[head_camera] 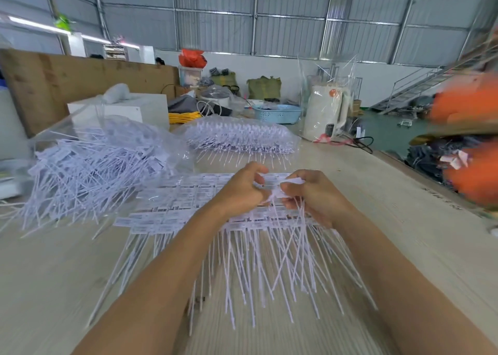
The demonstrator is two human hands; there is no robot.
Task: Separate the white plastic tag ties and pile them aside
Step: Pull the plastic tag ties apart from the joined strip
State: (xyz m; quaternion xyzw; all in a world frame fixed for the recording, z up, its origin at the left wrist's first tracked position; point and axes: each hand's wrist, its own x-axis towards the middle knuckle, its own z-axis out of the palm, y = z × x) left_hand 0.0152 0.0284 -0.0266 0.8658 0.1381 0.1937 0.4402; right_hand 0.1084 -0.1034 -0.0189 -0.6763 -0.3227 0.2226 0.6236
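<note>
Tie tails (pixel 269 268) point toward camera | both hands' fingers (pixel 258 178) pinch tag heads (pixel 277 191)

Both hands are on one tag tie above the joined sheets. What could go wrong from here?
1. The left hand and right hand pinch one tag tie whose tail hangs among the crossed tails of the joined sheets; pulling may snag and drag neighbours.
2. The loose pile lies close beside the sheets, so separated and joined ties could mix.
3. Tails near the table edge might slide off.
</note>
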